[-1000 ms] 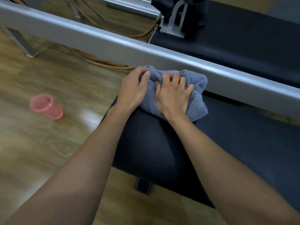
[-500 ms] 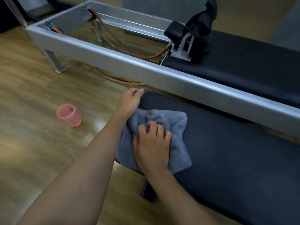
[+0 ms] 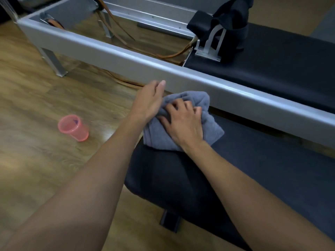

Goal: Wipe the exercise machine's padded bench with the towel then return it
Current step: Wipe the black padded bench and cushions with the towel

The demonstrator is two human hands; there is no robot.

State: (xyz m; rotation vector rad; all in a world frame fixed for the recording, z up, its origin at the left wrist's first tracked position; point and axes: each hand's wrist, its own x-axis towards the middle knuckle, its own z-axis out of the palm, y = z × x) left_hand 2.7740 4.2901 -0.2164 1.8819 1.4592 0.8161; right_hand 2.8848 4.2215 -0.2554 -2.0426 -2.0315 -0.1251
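On bench (image 3: 272, 160), right hand (image 3: 184, 124) grips bunched towel (image 3: 201, 100)

Crumpled grey towel (image 3: 159, 138) sits bunched at centre frame, on the left end of the black padded bench (image 3: 272, 156), whose smooth dark cushion stretches from centre toward the lower right corner.

Setting: exercise studio/gym rm, reformer-type machine. Evidence: long grey metal frame (image 3: 181, 73) on legs w/ black padded carriage (image 3: 272, 60), upright shoulder block (image 3: 230, 17) on bracket, tan cords (image 3: 125, 42) inside frame; padded bench (image 3: 272, 169) alongside; wood-look floor (image 3: 36, 160).
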